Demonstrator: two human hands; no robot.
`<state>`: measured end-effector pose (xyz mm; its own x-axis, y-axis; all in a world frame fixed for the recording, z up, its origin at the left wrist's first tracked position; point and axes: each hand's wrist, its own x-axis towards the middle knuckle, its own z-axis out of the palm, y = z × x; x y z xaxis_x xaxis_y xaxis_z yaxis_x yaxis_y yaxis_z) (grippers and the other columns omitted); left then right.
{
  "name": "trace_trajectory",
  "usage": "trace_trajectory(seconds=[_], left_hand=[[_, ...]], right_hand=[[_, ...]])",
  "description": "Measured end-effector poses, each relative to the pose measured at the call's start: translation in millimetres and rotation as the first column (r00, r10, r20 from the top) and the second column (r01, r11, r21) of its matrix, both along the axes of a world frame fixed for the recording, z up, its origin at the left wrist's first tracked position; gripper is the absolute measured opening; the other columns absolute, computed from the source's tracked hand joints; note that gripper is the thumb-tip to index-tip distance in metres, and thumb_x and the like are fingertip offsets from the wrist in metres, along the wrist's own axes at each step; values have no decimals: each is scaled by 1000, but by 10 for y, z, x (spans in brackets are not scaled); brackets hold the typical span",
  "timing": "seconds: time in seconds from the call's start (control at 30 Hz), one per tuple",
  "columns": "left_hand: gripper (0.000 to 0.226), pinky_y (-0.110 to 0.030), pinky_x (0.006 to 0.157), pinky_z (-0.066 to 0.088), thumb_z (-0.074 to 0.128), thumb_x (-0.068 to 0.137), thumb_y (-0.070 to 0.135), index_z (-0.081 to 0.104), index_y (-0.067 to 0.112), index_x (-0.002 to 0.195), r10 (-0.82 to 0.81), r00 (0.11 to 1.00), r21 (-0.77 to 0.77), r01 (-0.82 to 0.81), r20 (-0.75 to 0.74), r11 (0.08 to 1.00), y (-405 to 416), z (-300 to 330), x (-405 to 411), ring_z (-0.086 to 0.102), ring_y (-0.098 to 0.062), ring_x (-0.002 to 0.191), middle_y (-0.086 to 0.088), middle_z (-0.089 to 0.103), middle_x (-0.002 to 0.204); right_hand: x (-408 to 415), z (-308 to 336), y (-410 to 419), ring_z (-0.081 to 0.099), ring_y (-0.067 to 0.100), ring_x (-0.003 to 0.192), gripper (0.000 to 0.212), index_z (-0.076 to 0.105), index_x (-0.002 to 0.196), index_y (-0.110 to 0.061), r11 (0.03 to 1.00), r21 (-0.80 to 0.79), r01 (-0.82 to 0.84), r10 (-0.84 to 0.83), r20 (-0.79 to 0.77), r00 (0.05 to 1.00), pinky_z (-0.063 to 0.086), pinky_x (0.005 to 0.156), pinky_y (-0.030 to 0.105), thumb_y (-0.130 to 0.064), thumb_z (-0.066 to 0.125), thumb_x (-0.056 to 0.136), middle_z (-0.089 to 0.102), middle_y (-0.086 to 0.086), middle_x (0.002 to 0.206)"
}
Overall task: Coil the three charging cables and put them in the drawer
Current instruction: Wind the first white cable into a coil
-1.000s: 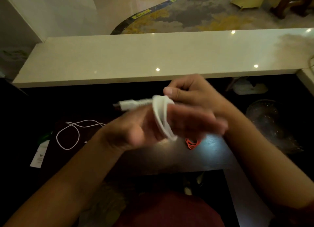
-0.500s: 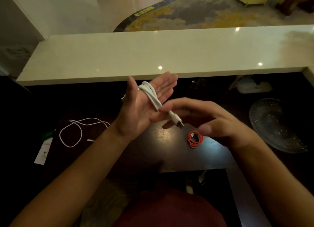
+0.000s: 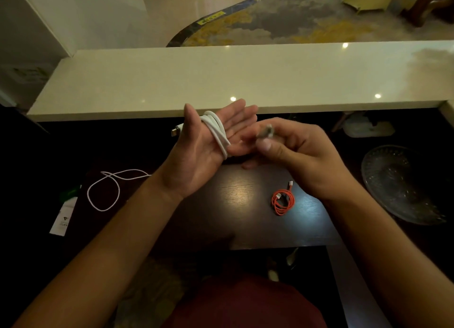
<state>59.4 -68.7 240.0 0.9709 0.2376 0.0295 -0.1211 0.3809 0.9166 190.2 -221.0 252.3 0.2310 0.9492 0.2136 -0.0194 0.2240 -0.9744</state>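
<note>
Nearest me on the dark worktop [image 3: 245, 219], the orange cable [image 3: 282, 202] already lies wound into a small coil, so I count one of three as coiled, though not yet put away. Off to the left, the thin white cable [image 3: 104, 192] sprawls in loose loops, untouched. Just above the worktop my left hand [image 3: 208, 148] is held flat, palm up, fingers straight, with the thick white cable [image 3: 217, 133] wrapped around it in several turns; one plug [image 3: 176, 130] pokes out behind the thumb. My right hand [image 3: 294, 153] pinches what looks like the other end of that cable between thumb and fingers, though blur hides it. I judge this coil nearly finished. No drawer is visible from here, so all the stowing remains. A glass dish [image 3: 403, 185] sits to the right, and a pale ledge [image 3: 245, 77] runs beyond.
</note>
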Motion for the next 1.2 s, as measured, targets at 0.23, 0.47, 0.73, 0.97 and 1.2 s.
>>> trace_trajectory(seconds=[0.23, 0.47, 0.73, 0.97, 1.2], left_hand=[[136, -38, 124, 27, 69, 60, 82, 23, -2, 156, 5, 1000, -127, -3, 9, 992, 29, -51, -4, 39, -27, 148, -18, 39, 159], [134, -40, 126, 22, 68, 59, 83, 27, -1, 155, 16, 1000, -183, -16, -6, 983, 12, -145, -42, 38, -26, 149, -17, 40, 159], [132, -34, 123, 26, 65, 62, 84, 26, -1, 156, -33, 999, -168, 31, -9, 985, -47, -165, -110, 36, -24, 150, -13, 41, 159], [131, -54, 127, 9, 63, 69, 83, 18, -1, 158, -118, 991, -96, 111, -70, 989, -186, -152, -101, 24, -36, 153, -19, 28, 164], [121, -43, 124, 25, 67, 74, 73, 19, 1, 159, -47, 999, -150, 50, 26, 987, -269, -69, -53, 30, -34, 151, -23, 28, 163]], right_hand=[[167, -10, 77, 67, 20, 95, 15, 70, 96, -9, 989, 25, 145, -146, 319, 937, 51, 90, 30, -9, 56, 101, 69, 9, 98], [141, -92, 122, 74, 21, 74, 26, 58, 120, -9, 963, -148, 224, -155, 374, 915, 59, 76, 40, -12, 67, 96, 73, 8, 76], [105, 4, 151, 64, 4, 73, 13, 73, 107, -24, 951, -153, 270, -67, 747, 662, 53, 72, 30, -22, 65, 97, 69, -12, 81], [194, 201, 235, 68, 5, 78, 16, 77, 105, -24, 947, -316, 60, 225, 783, 579, 54, 76, 31, -28, 64, 95, 74, -10, 86], [-15, 32, 297, 68, 7, 62, 30, 63, 102, -21, 885, -191, 425, -225, 623, 749, 56, 61, 27, -26, 83, 81, 72, -2, 71]])
